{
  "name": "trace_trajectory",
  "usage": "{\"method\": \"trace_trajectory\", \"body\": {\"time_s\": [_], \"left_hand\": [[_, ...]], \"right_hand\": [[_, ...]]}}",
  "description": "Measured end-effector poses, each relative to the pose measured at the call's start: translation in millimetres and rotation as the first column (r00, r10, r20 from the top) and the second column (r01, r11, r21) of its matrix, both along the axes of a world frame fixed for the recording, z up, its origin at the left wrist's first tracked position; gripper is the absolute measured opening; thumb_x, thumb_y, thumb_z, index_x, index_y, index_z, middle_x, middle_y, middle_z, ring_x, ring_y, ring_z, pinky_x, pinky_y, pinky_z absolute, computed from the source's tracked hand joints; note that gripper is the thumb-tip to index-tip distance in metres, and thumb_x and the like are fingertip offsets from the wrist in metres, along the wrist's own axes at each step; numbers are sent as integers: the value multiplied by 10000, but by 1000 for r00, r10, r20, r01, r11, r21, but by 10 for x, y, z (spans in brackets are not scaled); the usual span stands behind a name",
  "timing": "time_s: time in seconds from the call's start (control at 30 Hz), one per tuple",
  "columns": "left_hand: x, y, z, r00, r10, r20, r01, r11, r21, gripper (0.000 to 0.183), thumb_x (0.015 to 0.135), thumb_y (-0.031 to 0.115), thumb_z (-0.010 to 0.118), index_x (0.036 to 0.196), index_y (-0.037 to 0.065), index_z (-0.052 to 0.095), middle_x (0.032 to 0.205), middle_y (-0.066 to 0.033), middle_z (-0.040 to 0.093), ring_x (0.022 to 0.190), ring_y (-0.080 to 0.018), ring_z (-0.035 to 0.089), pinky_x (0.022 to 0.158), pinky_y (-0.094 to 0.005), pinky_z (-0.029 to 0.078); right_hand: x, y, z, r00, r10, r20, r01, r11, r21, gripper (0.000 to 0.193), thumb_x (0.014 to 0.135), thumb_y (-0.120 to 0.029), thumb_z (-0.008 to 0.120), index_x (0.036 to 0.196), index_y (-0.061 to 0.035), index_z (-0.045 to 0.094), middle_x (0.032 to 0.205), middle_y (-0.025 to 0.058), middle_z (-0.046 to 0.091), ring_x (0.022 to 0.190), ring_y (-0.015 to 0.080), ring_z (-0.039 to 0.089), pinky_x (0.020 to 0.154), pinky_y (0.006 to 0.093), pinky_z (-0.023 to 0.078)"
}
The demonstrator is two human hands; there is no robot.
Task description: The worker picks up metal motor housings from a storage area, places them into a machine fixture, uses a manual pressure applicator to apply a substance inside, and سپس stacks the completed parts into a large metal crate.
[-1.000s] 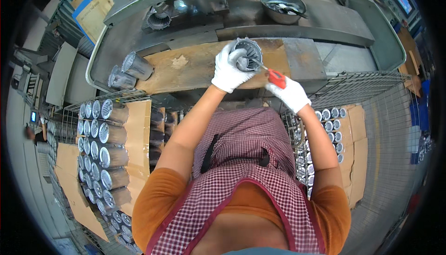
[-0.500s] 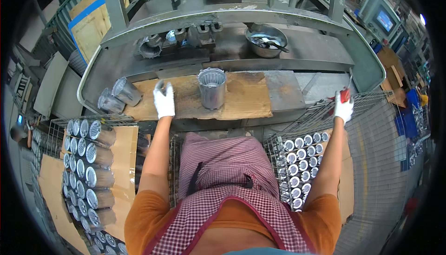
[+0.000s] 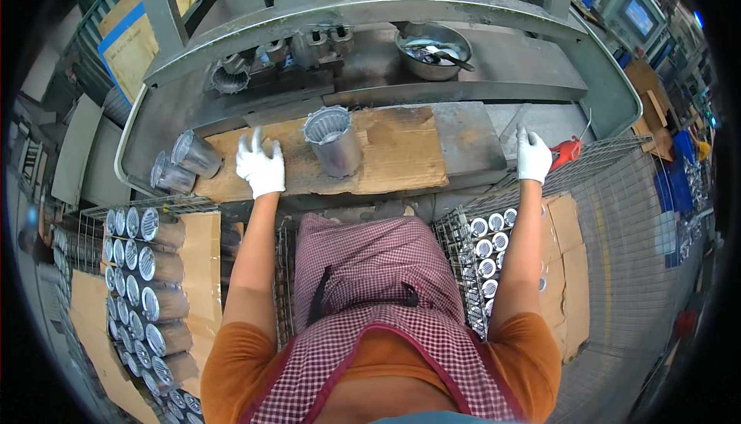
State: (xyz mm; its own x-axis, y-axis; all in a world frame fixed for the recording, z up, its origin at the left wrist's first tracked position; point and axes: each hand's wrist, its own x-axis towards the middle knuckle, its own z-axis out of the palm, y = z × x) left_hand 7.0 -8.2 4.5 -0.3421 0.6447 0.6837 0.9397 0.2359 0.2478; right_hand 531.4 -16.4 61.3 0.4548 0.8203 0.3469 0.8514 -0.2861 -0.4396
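A grey metal cup with a ribbed inside (image 3: 338,146) stands slightly tilted in view on the cardboard sheet (image 3: 401,146) before me. To its left, my white-gloved left hand (image 3: 260,167) is open with fingers spread, over the cardboard and apart from the cup. My gloved right hand (image 3: 532,158) is open at the bench's right end, its fingers stretched away from me and holding nothing visible. Just right of it, a red-handled tool with a thin metal shaft (image 3: 566,152) rests by the wire basket's edge. Two similar metal cups (image 3: 197,154) lie tilted left of the cardboard.
A wire basket of stacked metal cups (image 3: 164,266) stands at my left, another with several cups (image 3: 486,248) at my right. On the machine bed are a metal bowl (image 3: 434,65) with dark-handled tools and several metal fixtures (image 3: 316,49). A frame bar (image 3: 363,13) crosses above.
My right hand has let go of the red-handled tool and moved left of it. My left hand has spread its fingers. The whole view has shifted slightly.
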Motion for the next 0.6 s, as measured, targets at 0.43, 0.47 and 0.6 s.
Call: {"method": "trace_trajectory", "body": {"time_s": [0.43,0.47,0.6], "left_hand": [[10,-38,11,1000,8,-6,-9,984,-175,548,815,406,619,1308,194,511,1313,-155,491,1170,-329,476,952,-489,364],[17,-44,21,1000,13,-20,-16,989,-148,552,807,408,628,1305,199,515,1321,-158,489,1176,-331,477,955,-483,369],[-53,-23,-12,997,-71,13,69,896,-439,378,865,433,537,1153,207,631,1214,-76,586,1117,-286,522,925,-463,377]], "right_hand": [[3,-54,-83,990,-23,-142,48,984,169,522,888,-507,536,857,0,657,788,205,634,703,343,594,672,396,446],[-17,-52,-85,984,-26,-175,59,981,184,527,886,-505,545,852,9,653,778,206,631,682,323,593,664,390,444],[-6,-28,-103,978,-18,-209,61,977,204,525,879,-495,581,822,23,648,663,165,591,591,195,465,618,352,417]]}}
